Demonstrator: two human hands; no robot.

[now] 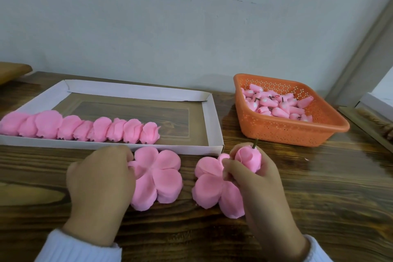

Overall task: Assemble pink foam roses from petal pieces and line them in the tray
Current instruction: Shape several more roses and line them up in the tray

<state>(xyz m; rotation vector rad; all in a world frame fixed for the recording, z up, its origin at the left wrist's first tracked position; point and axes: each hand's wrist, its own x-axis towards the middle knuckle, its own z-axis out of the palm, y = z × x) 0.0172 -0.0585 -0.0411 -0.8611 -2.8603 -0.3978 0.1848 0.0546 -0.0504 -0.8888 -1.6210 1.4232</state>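
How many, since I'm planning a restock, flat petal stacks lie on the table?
2. The left stack lies before the tray, the left hand pinching its edge; the right stack lies beside it, partly behind the right hand, which holds a rose bud. More could be hidden.

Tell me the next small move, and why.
Probably lift the top petal piece off its stack and bring it to the bud. The left hand pinches that piece's edge, and the right hand holds the bud with its stem pointing up, bare of outer petals.
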